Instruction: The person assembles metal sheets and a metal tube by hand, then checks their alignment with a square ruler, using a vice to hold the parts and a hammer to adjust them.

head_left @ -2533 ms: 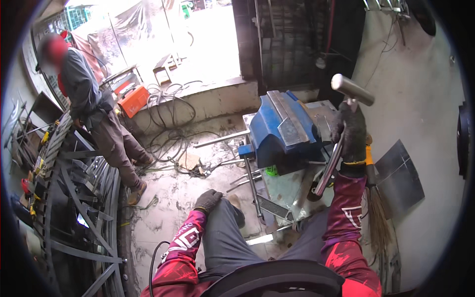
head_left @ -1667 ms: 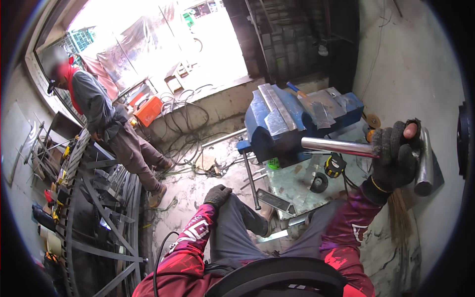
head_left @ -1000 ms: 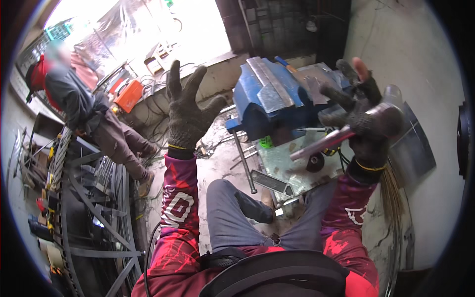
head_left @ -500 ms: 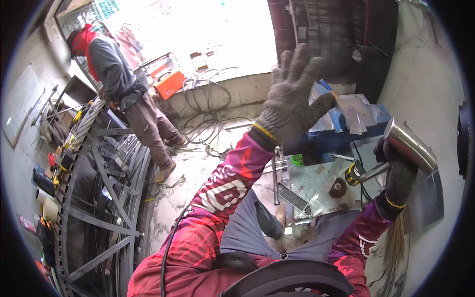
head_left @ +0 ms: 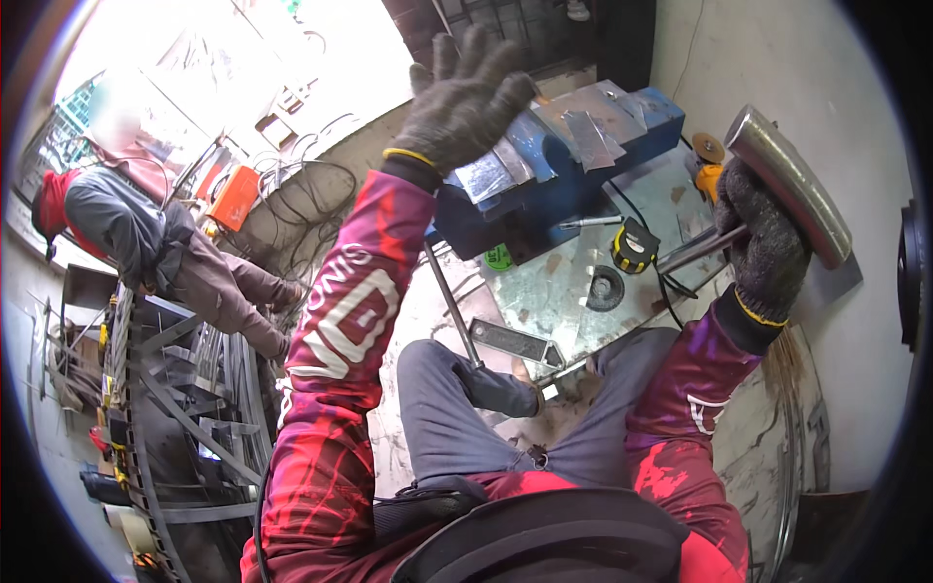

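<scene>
The right hand [head_left: 768, 219] is gripping the hammer [head_left: 789, 185] right of the vise [head_left: 564, 155], fingers wrapping the handle near the head. The head is slanting down rightward; the handle is pointing left toward the worktop [head_left: 544, 301]. The left hand [head_left: 462, 102], nearer the vise, is hovering empty, fingers spread, and hiding part of it. The right hand is covering the join of handle and head.
</scene>
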Tool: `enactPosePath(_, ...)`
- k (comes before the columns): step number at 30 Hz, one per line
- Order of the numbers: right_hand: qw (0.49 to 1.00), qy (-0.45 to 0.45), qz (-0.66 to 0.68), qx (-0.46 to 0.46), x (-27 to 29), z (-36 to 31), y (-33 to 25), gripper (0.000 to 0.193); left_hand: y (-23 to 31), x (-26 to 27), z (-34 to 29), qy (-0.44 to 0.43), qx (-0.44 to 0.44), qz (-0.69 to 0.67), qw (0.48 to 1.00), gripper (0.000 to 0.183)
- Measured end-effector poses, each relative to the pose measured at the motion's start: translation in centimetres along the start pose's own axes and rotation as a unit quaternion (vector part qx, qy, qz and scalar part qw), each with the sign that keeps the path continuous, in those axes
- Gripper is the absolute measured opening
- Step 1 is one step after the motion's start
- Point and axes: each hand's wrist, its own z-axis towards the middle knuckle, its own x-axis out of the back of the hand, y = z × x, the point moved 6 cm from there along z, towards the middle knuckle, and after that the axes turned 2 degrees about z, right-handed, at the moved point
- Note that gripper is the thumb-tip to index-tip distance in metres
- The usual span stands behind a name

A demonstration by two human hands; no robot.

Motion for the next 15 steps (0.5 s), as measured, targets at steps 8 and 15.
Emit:
enactPosePath(8, 0.984, 0.062, 0.134, -0.100, 0.9, 0.4, 1.8, 0.019, 2.0, -4.2, -2.3, -0.143, -0.072, 0.183, 0.970, 0.048)
enactPosePath(15, 0.996, 0.030, 0.053, -0.062, 1.6, -0.1, 0.6, 0.026, 0.9, -5.3, -1.7, -0.158, 0.009, 0.092, 0.983, 0.054)
